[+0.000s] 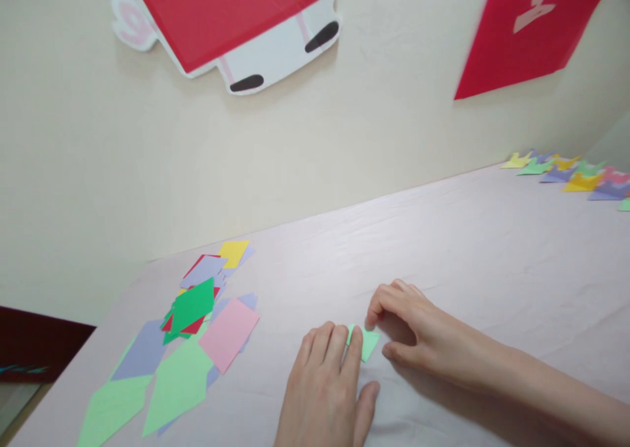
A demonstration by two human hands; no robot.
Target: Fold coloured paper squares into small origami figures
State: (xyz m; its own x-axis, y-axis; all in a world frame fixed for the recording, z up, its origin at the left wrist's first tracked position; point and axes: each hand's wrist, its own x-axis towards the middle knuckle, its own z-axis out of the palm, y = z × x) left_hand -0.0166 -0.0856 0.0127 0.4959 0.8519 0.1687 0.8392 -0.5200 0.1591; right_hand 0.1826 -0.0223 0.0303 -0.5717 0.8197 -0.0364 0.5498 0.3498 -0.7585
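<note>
A small piece of light green paper [370,346], seemingly folded, lies on the table near the front middle. My left hand [325,376] rests flat over its left part, fingers stretched out, and hides that side. Just to the right of the paper, my right hand [418,325] is curved with thumb and fingers apart. Its fingertips are close to the paper's upper right edge; nothing shows between them.
Loose paper sheets lie at left, among them a pink sheet [230,334], a dark green sheet [195,304] and a light green sheet [178,384]. Several folded paper shapes [583,182] stand in rows at far right. A wall [295,151] borders the table's back.
</note>
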